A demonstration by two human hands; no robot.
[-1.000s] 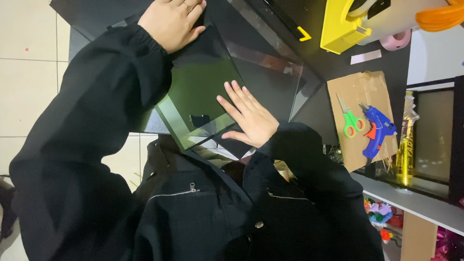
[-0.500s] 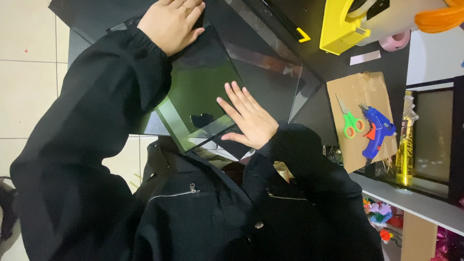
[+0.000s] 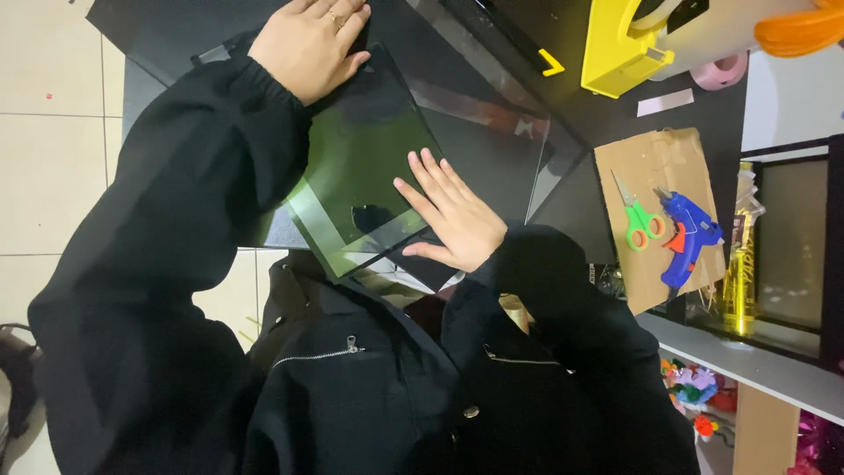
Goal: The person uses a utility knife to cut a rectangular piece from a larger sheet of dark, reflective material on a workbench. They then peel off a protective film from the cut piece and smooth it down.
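A square, green-tinted transparent sheet (image 3: 360, 167) lies flat on a black table (image 3: 176, 26), its near corner over the edge toward my black jacket. My left hand (image 3: 308, 44), with a ring on it, rests palm down on the sheet's far left corner. On the near right part of the sheet my right hand (image 3: 453, 215) lies flat with fingers spread. Neither hand grips anything. A larger clear pane (image 3: 492, 132) lies under and beyond the tinted sheet.
A cardboard piece (image 3: 642, 158) to the right carries green scissors (image 3: 642, 224) and a blue glue gun (image 3: 690, 233). A yellow tape dispenser (image 3: 615, 48) and a pink tape roll (image 3: 716, 70) sit at the far side. Tiled floor (image 3: 53, 158) shows at the left, and a shelf (image 3: 747, 365) at the right.
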